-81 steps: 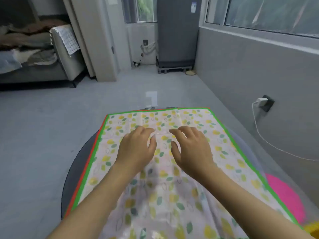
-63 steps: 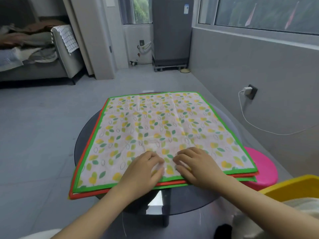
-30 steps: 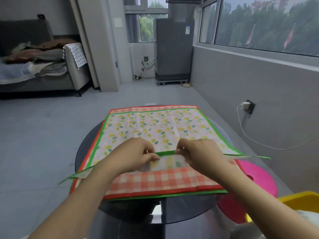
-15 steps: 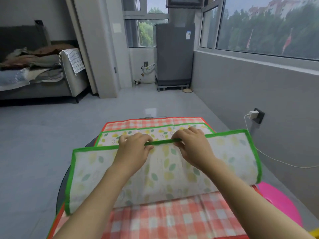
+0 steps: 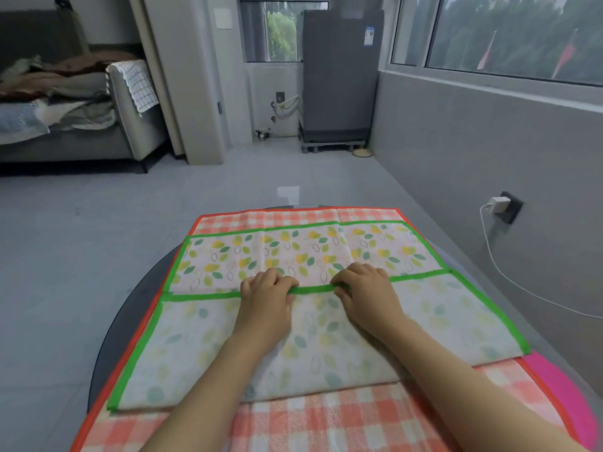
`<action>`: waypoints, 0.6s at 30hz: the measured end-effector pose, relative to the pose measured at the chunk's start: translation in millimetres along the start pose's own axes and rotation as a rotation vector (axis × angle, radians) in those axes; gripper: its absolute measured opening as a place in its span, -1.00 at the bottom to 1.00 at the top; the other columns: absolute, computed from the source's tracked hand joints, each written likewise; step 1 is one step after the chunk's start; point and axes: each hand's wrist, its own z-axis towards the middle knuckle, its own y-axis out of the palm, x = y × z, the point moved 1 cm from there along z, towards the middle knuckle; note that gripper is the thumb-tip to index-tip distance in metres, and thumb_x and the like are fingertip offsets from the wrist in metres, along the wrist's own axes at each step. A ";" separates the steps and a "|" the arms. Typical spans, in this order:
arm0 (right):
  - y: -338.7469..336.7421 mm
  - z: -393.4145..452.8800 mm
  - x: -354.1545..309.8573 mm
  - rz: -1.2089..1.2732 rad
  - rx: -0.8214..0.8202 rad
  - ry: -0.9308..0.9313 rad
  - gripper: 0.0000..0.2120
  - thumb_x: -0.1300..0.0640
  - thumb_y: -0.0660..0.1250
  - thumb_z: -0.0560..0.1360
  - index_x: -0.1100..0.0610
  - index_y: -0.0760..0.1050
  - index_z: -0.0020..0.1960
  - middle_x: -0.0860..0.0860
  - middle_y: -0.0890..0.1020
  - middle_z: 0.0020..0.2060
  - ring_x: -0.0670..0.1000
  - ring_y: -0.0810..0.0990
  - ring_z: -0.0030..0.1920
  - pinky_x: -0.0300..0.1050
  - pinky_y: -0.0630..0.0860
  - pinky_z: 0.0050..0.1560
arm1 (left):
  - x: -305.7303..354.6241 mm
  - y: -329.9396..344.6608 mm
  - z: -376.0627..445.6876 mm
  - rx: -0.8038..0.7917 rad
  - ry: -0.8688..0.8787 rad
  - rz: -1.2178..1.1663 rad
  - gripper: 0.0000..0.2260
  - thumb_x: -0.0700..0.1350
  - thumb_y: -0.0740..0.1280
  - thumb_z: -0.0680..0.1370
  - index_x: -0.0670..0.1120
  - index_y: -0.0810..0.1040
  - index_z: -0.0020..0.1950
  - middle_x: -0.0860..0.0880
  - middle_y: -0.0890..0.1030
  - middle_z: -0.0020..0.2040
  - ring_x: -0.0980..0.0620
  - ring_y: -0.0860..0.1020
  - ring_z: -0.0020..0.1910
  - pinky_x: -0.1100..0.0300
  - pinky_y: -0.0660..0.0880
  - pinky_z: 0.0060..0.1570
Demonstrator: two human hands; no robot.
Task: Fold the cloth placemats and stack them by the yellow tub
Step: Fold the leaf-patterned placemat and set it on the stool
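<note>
A leaf-print placemat [image 5: 306,249] with green trim lies partly folded on top of a red-checked placemat [image 5: 326,422] on the round dark table [image 5: 130,318]. Its near half is turned over, pale underside up, and its green edge lies across the printed half. My left hand [image 5: 266,296] and my right hand [image 5: 363,290] sit side by side at the middle of that folded edge, fingers curled over the green trim and pinching it. The yellow tub is out of view.
A pink stool [image 5: 567,396] stands low at the table's right. A white charger and cable [image 5: 497,203] hang from the grey wall on the right. A sofa [image 5: 75,125] piled with cloths stands at the far left, and a grey fridge [image 5: 339,83] at the back.
My hands lifted the leaf-print placemat's near edge, carried it away from me and laid it down on the printed half. The red-checked placemat beneath came into view.
</note>
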 end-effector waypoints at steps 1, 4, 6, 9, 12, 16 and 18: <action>-0.1 -0.8 -1.4 -0.016 -0.003 -0.005 -0.77 0.05 0.20 0.56 0.01 0.53 0.17 -0.07 0.55 0.09 0.01 0.45 0.14 -0.13 0.22 0.16 | 0.9 -0.4 -0.9 0.016 -0.002 0.001 -0.73 -0.15 0.22 0.57 0.03 0.49 0.25 0.06 0.42 0.10 0.03 0.36 0.18 0.18 0.07 0.27; -1.2 -4.4 -3.4 -0.044 -0.025 -0.036 -0.73 0.03 0.16 0.57 -0.02 0.52 0.21 -0.09 0.56 0.12 0.01 0.45 0.17 -0.11 0.20 0.19 | 11.3 -1.9 -6.7 0.049 0.013 0.009 -0.72 -0.21 0.22 0.54 -0.01 0.52 0.21 0.05 0.45 0.12 0.02 0.37 0.19 0.22 0.08 0.22; -0.9 -10.6 -6.2 -0.042 -0.015 -0.056 -0.72 0.04 0.15 0.56 0.00 0.55 0.18 -0.07 0.60 0.09 0.04 0.49 0.15 -0.09 0.25 0.17 | 25.9 -3.1 -15.1 0.037 0.041 0.014 -0.76 -0.15 0.16 0.55 -0.03 0.56 0.13 0.04 0.48 0.11 0.03 0.39 0.19 0.24 0.12 0.25; -1.0 -24.3 -15.2 -0.012 0.058 -0.063 -0.68 0.04 0.12 0.53 0.03 0.58 0.14 -0.06 0.64 0.06 0.05 0.54 0.15 -0.08 0.33 0.16 | 43.3 -2.1 -29.2 -0.110 -0.012 0.013 -0.61 -0.03 -0.01 0.58 -0.03 0.48 0.30 -0.06 0.39 0.38 -0.03 0.26 0.41 0.07 0.06 0.46; -3.7 -41.7 -20.6 0.013 -0.090 -0.044 -0.38 -0.16 -0.19 0.49 0.02 0.41 0.35 -0.02 0.44 0.36 0.03 0.32 0.41 -0.07 0.17 0.38 | 42.8 4.6 -38.7 -0.293 -0.051 0.091 -0.54 0.03 -0.07 0.64 0.05 0.02 0.55 -0.03 -0.07 0.57 0.04 -0.13 0.54 0.05 -0.23 0.49; -5.9 -60.3 -1.7 -0.055 -0.269 0.003 -0.17 -0.40 -0.48 0.36 -0.13 0.02 0.51 -0.10 0.06 0.52 -0.06 -0.06 0.52 -0.13 -0.20 0.46 | 40.6 7.4 -44.0 -0.314 -0.037 0.149 -0.51 0.09 -0.11 0.64 0.09 -0.15 0.55 0.01 -0.20 0.56 0.08 -0.25 0.52 0.04 -0.31 0.48; -10.7 -63.5 17.4 -0.098 -0.287 0.086 -0.27 -0.36 -0.41 0.39 -0.18 -0.07 0.50 -0.14 -0.02 0.52 -0.09 -0.12 0.52 -0.12 -0.22 0.47 | 39.9 6.5 -45.4 -0.311 -0.028 0.166 -0.51 0.11 -0.12 0.63 0.09 -0.16 0.55 0.02 -0.22 0.55 0.08 -0.25 0.52 0.05 -0.31 0.48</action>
